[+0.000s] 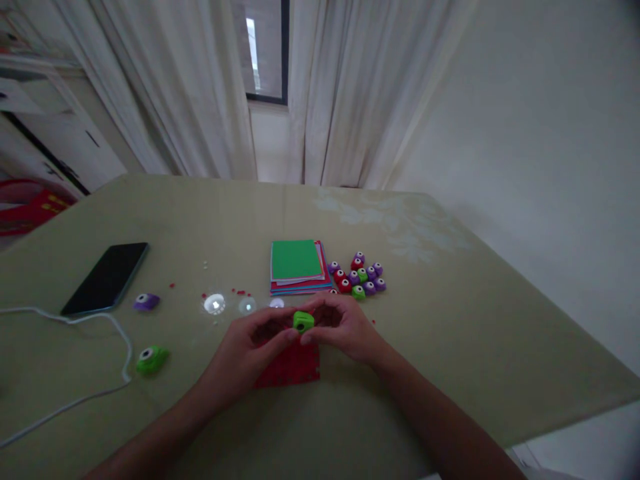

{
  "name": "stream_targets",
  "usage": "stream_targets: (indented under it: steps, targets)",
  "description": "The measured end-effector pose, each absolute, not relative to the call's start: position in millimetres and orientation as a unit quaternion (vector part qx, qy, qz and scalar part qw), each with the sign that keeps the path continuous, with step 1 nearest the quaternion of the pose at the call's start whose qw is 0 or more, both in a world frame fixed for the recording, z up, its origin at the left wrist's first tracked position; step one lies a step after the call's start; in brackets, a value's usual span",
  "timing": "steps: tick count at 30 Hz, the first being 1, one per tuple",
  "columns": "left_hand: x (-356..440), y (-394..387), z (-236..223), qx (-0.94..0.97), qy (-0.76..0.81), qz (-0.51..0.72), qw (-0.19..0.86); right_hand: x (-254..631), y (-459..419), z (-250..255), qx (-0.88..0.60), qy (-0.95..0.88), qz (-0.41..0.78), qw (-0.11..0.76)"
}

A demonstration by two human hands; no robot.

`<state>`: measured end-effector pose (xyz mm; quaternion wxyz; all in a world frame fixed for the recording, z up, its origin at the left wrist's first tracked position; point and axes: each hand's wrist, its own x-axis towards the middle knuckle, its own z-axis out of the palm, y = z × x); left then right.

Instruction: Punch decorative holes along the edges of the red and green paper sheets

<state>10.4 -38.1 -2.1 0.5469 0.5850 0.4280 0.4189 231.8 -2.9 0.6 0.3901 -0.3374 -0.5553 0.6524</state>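
Note:
A small green craft punch (303,321) sits between the fingertips of both hands, its dark round opening facing me. My left hand (243,347) grips it from the left with thumb and fingers. From the right, my right hand (343,327) pinches it the same way. Under the hands is a sheet of red paper (295,369) with small marks along its lower edge; the hands cover much of it. I cannot tell whether the paper is in the punch.
Behind the hands lies a stack of coloured paper (296,260), beside a cluster of small punches (361,275). At left are a purple punch (147,302), a larger green punch (152,360), a phone (107,277) and a white cable (123,333). Red paper bits (241,292) are scattered about.

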Motion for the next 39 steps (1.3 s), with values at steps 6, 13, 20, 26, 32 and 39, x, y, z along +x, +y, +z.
stream_targets:
  steps: [6, 13, 20, 26, 32, 39]
  targets:
    - [11.3, -39.5, 3.1, 0.540, 0.432, 0.425, 0.584, 231.1, -5.0, 3.4, -0.342, -0.515, 0.682, 0.391]
    - [14.1, -44.7, 9.5, 0.519, 0.426, 0.432, 0.602, 229.1, -8.6, 8.1, -0.336, -0.509, 0.687, 0.395]
    - [15.5, -46.1, 7.6, 0.511, 0.422, 0.446, 0.602, 228.5, -9.9, 7.0, -0.344, -0.513, 0.681, 0.393]
    - [14.7, -47.7, 4.5, 0.520, 0.422, 0.451, 0.590, 229.2, -9.9, 7.4, -0.346, -0.520, 0.675, 0.393]
    - [15.6, -45.5, 0.6, 0.545, 0.428, 0.434, 0.576, 232.1, -5.4, 3.6, -0.344, -0.528, 0.674, 0.386]
    - [-3.0, -32.0, 8.1, 0.644, 0.452, 0.398, 0.472, 239.3, 3.1, 2.0, -0.316, -0.506, 0.706, 0.381]
